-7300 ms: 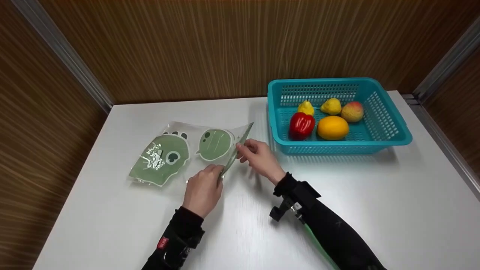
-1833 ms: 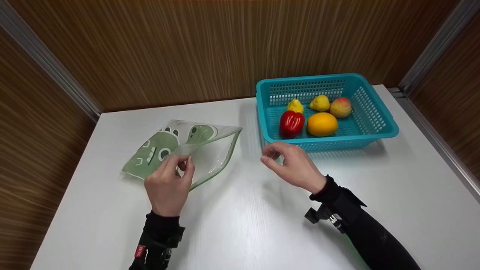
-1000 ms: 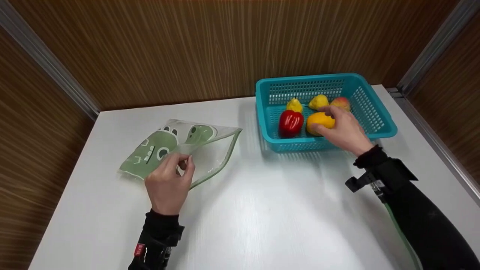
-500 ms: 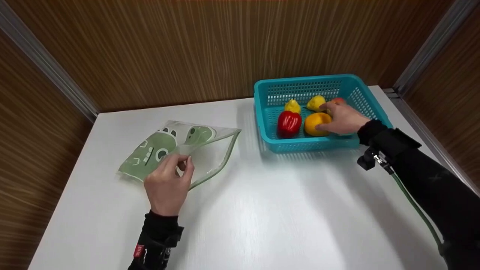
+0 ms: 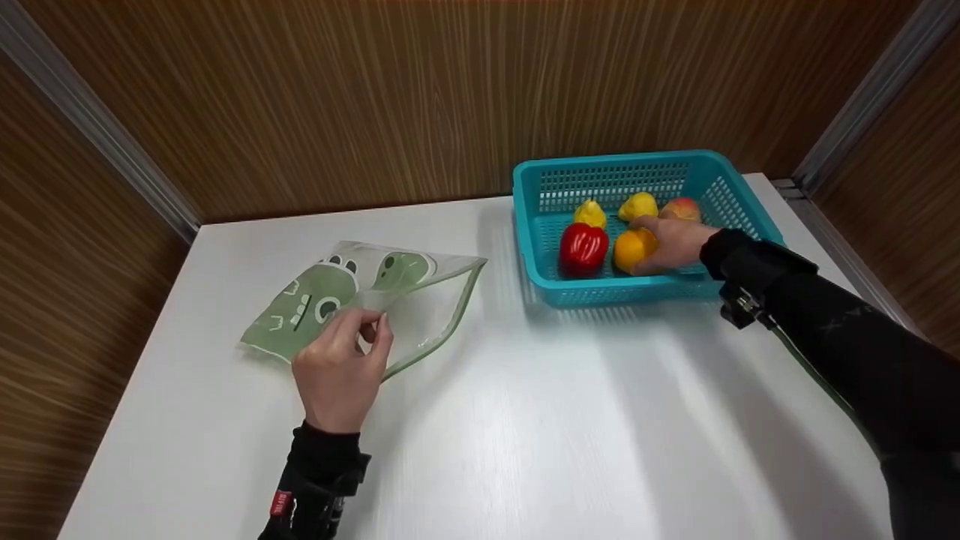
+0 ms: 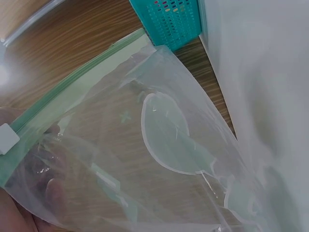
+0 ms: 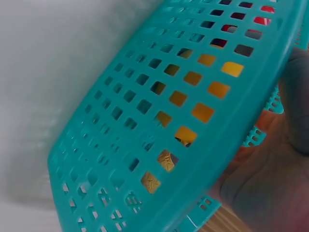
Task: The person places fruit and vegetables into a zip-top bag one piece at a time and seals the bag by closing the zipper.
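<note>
My left hand pinches the near edge of a clear zip bag printed with green cartoon animals. The bag's mouth gapes toward the right, its green zip strip bowed apart. Through the film in the left wrist view, parts of the fingers show beside a white slider. Inside the teal basket, my right hand grips an orange-yellow oval fruit, thumb on the near side and fingers on the far side. In the right wrist view the basket wall hides most of that fruit.
A red bell pepper lies left of the gripped fruit. Behind are two yellow pears and a red-yellow peach, partly covered by the right hand. A wood-grain wall stands behind the white table.
The bag was first handled by both hands, then its mouth came apart. My right hand has moved right into the basket and closed round the orange-yellow fruit. My left hand has stayed at the bag's edge lately.
</note>
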Demonstrator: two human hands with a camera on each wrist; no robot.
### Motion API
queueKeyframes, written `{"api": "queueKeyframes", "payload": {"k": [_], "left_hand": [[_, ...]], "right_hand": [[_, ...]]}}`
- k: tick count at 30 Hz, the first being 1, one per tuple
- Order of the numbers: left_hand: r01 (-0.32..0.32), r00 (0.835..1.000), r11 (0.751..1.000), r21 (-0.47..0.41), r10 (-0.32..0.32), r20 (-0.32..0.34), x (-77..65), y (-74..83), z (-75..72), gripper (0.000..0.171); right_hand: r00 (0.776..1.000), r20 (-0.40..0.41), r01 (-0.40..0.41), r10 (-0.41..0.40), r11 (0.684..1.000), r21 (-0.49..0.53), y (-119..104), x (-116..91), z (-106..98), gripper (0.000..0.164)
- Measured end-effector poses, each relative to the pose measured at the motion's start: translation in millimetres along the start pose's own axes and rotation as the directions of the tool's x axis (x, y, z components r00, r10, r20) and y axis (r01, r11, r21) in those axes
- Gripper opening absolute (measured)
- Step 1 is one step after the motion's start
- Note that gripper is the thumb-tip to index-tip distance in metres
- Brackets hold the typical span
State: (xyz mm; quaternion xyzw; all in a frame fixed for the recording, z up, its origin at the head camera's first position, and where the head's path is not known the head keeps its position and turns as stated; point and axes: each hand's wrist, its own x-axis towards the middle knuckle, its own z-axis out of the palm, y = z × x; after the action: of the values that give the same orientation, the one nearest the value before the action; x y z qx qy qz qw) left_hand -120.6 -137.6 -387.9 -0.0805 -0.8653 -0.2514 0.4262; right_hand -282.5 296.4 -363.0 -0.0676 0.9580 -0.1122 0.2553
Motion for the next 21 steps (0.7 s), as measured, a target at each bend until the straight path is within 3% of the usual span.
{"api": "queueKeyframes", "payload": {"k": [10, 21], "left_hand": [[-0.002, 1.000, 1.000, 0.000, 0.002, 0.005, 0.7, 2.0, -0.6, 0.012], [-0.012, 1.000, 1.000, 0.018, 0.012, 0.003, 0.9, 1.5, -0.8, 0.011]], "right_hand": [[0.995, -0.018, 0.100, -0.102, 0.990, -0.102, 4.7, 15.6, 14.6, 0.065], [0.992, -0.065, 0.098, -0.107, 0.987, -0.130, 2.7, 20.8, 18.1, 0.061]]}}
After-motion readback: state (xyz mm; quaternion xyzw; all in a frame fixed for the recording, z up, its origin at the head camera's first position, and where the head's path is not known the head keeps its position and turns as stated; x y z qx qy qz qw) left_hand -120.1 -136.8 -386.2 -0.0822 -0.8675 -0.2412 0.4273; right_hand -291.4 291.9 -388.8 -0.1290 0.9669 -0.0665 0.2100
